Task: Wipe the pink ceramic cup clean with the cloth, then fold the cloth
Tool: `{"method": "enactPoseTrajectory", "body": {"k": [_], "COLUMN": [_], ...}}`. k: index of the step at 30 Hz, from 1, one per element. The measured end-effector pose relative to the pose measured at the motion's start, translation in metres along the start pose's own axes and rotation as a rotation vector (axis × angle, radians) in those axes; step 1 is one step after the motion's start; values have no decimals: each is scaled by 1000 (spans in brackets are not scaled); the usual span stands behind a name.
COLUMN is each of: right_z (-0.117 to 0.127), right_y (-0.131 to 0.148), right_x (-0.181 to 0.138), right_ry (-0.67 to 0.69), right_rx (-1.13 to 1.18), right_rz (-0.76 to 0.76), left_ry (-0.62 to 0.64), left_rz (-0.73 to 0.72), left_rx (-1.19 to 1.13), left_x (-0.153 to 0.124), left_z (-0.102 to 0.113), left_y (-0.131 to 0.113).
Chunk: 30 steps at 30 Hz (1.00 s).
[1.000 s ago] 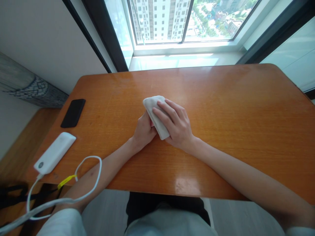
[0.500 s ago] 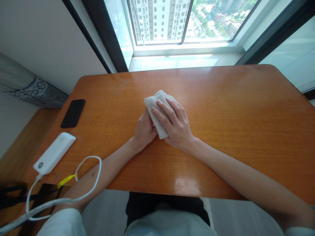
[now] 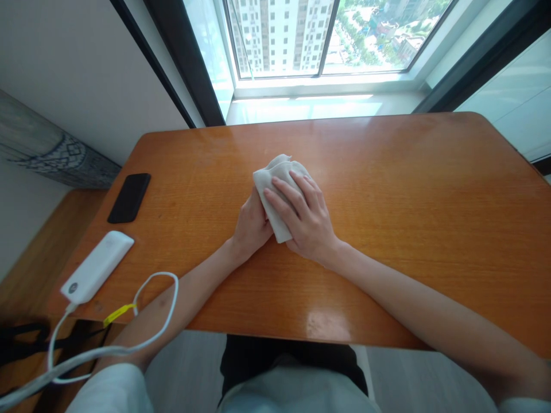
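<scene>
A folded whitish cloth [image 3: 275, 221] is held between my two hands above the middle of the wooden table [image 3: 422, 218]. My right hand [image 3: 307, 212] lies over it from the right, fingers bent and pressing down on its top. On the cloth's left side, my left hand [image 3: 253, 221] is closed underneath, its thumb upward along the edge. The cloth hides most of the left fingers and whatever they grip. Both forearms reach in over the table's near edge.
A black phone [image 3: 130, 198] lies at the table's left side. Nearer stands a white power bank [image 3: 98, 267] with a white cable [image 3: 174, 298] looping over my left forearm. A yellow tag [image 3: 118, 314] hangs on the cable. Beyond the far edge is a window [image 3: 279, 40].
My right hand and the cloth's top have shifted very slightly up and left, and the cloth's far end bulges more. My left hand stays almost in place.
</scene>
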State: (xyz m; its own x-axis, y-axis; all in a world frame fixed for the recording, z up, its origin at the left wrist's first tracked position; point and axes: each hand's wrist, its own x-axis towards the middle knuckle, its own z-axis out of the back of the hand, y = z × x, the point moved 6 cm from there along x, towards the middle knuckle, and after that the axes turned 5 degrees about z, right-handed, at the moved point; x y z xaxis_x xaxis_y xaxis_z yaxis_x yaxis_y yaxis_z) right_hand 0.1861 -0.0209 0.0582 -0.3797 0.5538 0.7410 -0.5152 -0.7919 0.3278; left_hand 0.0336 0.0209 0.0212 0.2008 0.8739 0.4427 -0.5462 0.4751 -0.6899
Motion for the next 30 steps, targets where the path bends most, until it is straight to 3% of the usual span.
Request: {"method": "enactPoseTrajectory", "body": {"k": [5,8,13,21,26,30], "right_z": [1,-4,-1,7,2,7], "right_y": [-33,-46,-40,-22,-9,-15], "right_x": [-6,-11,-10,-1,5,4], "right_ry": [-133,-149,-145,-9,29,-36], "right_rx": [238,345,233,-143,-143,-25], "right_rz": [-260,-341,-284,-125,-95,-127], "left_ry": [-24,-24,-18,71,93,74], "left_rz": [8,11,15,-23,-46,-27], "left_rx": [2,-3,-43,28,29,24], "left_x": [4,5,3,4,3,6], "left_z": [0,1,2,-5,-7,-7], "left_y": [0,2,1,0,1,1]}}
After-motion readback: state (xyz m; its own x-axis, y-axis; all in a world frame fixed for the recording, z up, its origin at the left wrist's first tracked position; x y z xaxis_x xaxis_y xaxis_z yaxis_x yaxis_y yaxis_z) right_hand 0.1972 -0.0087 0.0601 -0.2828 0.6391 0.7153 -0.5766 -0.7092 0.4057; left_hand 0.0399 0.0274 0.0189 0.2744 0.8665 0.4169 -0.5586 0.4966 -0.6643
